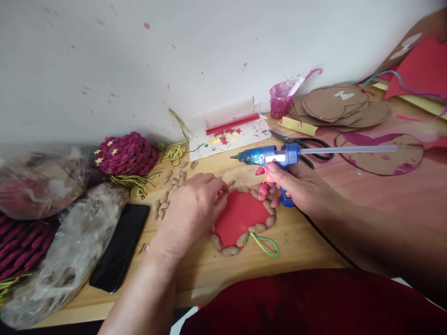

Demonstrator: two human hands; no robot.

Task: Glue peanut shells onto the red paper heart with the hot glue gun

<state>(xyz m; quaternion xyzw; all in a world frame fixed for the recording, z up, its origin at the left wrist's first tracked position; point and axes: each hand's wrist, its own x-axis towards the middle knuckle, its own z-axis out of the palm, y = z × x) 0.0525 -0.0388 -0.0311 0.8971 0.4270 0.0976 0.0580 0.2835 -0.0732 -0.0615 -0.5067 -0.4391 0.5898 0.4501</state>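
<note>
My right hand (296, 186) is wrapped round a blue hot glue gun (275, 156), its nozzle pointing left and a long clear glue stick jutting out of its back. Below it lies a red paper shape (239, 216) edged with peanuts (242, 238). A green-yellow cord loop (267, 245) sticks out from its near edge. My left hand (197, 209) is at the left rim of the red shape, fingers curled in and pressed together. Its fingertips are mostly hidden, so what they hold does not show. Several loose peanuts (164, 204) lie to the left of that hand.
A black phone (120, 249) and plastic bags (70, 251) lie at left, near a purple peanut ornament (127, 153). Behind are star sequins (223, 137) on paper, black scissors (314, 144), a paint cup (280, 100) and cardboard pieces (335, 104). A black cord (328, 239) trails from the gun.
</note>
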